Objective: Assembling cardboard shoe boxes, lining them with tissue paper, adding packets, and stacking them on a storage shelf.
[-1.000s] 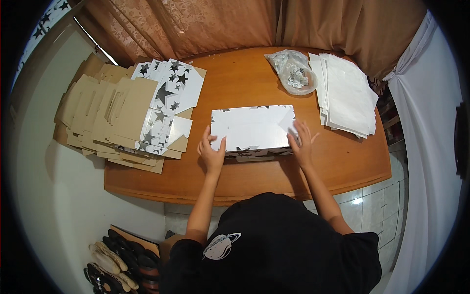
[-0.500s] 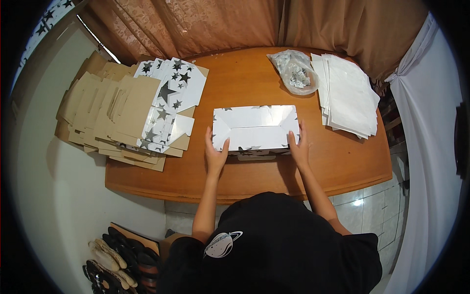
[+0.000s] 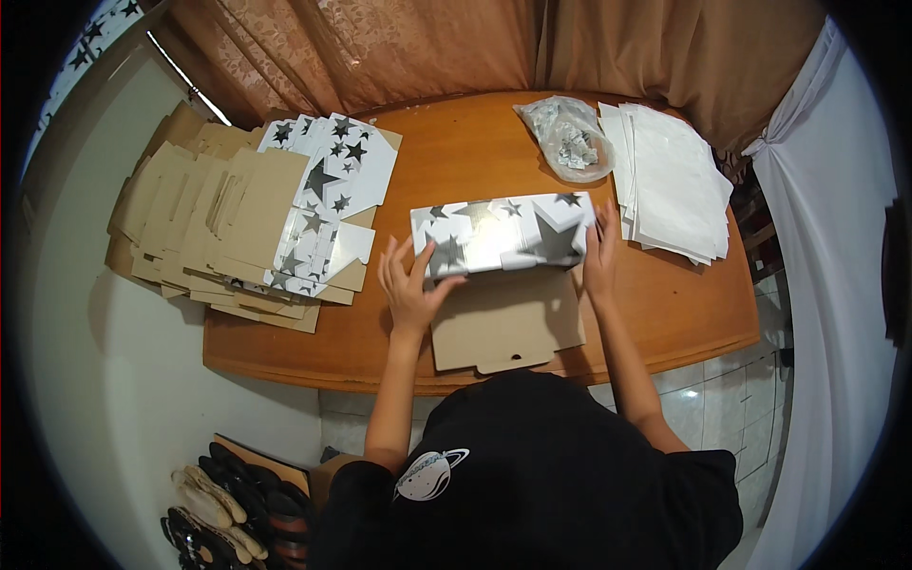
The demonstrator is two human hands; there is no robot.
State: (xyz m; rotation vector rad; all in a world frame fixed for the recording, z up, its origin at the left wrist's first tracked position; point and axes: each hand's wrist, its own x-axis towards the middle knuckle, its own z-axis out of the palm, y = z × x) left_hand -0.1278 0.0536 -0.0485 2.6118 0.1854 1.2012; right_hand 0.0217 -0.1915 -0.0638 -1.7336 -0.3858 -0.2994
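Box (image 3: 484, 231) formed; brown flap (image 3: 503, 325) open
left hand (image 3: 411, 302) touches it, fingers spread wide; right hand (image 3: 600, 264) grips its end; cardboard stack (image 3: 256, 204) yet unfolded

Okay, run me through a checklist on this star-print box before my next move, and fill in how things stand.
1. Right hand at the right end of the star-print box: ok.
2. Left hand at its left end: ok, fingers spread.
3. Brown flap folded up: not ok, it extends toward you.
4. Box empty inside: cannot tell, the interior is hidden.
5. Plastic bag apart from the box: ok.
6. Cardboard stack apart from the box: ok.
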